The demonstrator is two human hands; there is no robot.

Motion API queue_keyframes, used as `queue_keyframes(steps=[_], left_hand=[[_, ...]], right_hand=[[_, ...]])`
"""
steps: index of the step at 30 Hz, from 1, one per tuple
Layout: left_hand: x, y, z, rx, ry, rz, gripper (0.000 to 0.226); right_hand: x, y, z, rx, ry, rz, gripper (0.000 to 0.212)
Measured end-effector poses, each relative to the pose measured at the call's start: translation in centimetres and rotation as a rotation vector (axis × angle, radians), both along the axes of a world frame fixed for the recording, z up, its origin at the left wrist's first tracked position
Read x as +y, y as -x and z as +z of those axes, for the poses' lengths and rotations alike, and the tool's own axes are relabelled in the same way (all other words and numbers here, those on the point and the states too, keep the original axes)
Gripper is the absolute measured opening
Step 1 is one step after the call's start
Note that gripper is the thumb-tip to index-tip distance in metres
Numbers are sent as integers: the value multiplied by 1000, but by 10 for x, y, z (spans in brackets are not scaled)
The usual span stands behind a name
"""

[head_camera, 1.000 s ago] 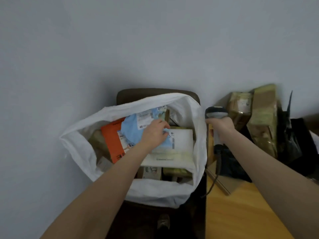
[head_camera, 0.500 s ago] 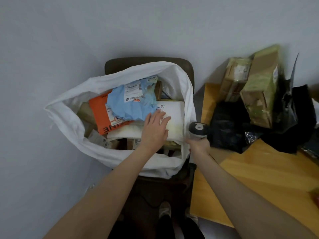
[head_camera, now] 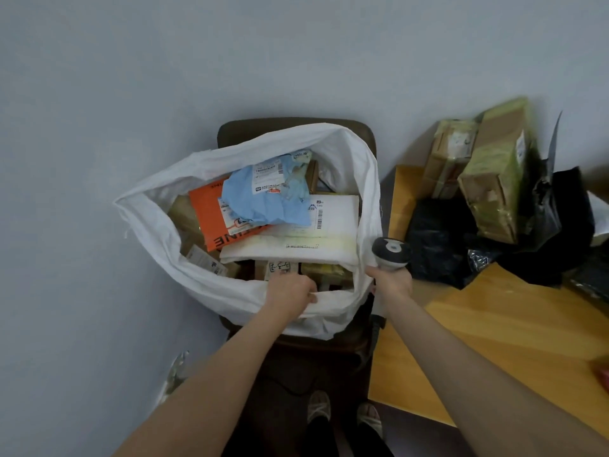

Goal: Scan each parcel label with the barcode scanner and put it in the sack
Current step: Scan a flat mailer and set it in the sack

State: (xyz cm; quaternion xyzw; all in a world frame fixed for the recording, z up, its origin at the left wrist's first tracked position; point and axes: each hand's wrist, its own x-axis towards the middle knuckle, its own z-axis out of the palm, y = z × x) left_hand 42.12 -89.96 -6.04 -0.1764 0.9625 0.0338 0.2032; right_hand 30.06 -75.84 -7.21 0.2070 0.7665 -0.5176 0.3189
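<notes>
A white sack (head_camera: 184, 255) stands open on a dark chair (head_camera: 296, 125). Inside lie a blue mailer (head_camera: 267, 199), an orange parcel (head_camera: 207, 212), a white flat parcel (head_camera: 333, 225) and small boxes beneath them. My left hand (head_camera: 290, 290) grips the sack's near rim, fingers curled over the cloth. My right hand (head_camera: 392, 282) holds the grey barcode scanner (head_camera: 390, 252) by its handle, right beside the sack's right rim, its head pointing up.
A wooden table (head_camera: 494, 341) lies to the right. At its far end are brown taped boxes (head_camera: 494, 183), another box (head_camera: 451, 153) and black plastic bags (head_camera: 438, 239). A grey wall rises behind. My feet (head_camera: 342, 413) stand below the chair.
My left hand left the white parcel inside the sack and drew back to grip the near rim. My right hand with the scanner came down beside the sack. The view tilted down.
</notes>
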Motion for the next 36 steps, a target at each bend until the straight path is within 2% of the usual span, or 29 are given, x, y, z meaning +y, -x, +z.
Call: queue_keyframes(steps=[4, 6, 8, 11, 12, 14, 16, 19, 22, 25, 29, 33, 36], left_hand=[[-16, -6, 35, 305, -45, 88, 24], [-25, -11, 50, 376, -69, 60, 22], [-29, -16, 58, 442, -94, 41, 21], [-27, -19, 62, 650, -116, 54, 14], [-27, -19, 63, 699, -126, 58, 14], [-27, -21, 62, 755, -138, 48, 14], [-31, -25, 59, 763, -186, 95, 16], [-40, -32, 59, 739, -233, 215, 25], [-40, -27, 66, 711, -242, 263, 30], [-40, -27, 69, 658, -280, 366, 28], [-80, -47, 78, 754, -168, 611, 33], [-130, -71, 87, 690, -80, 929, 58], [-163, -78, 88, 673, -78, 1072, 79]], right_hand=[[4, 2, 25, 107, -36, 84, 78], [3, 4, 37, 147, -45, 144, 82], [-1, 3, 45, 133, -32, 146, 82], [-13, -4, 51, 66, -11, 128, 87], [-18, -6, 50, 41, -11, 123, 85], [-26, -9, 47, 19, -23, 94, 66], [-32, -6, 51, 45, -13, 55, 47], [-40, 5, 79, 143, 103, 10, 37], [-48, 10, 106, 237, 240, -46, 49], [-41, 9, 107, 251, 120, 11, 51], [-37, 14, 99, 261, 79, 36, 45], [-57, 7, 102, 264, 49, 49, 69], [-72, 10, 103, 284, -27, 61, 69]])
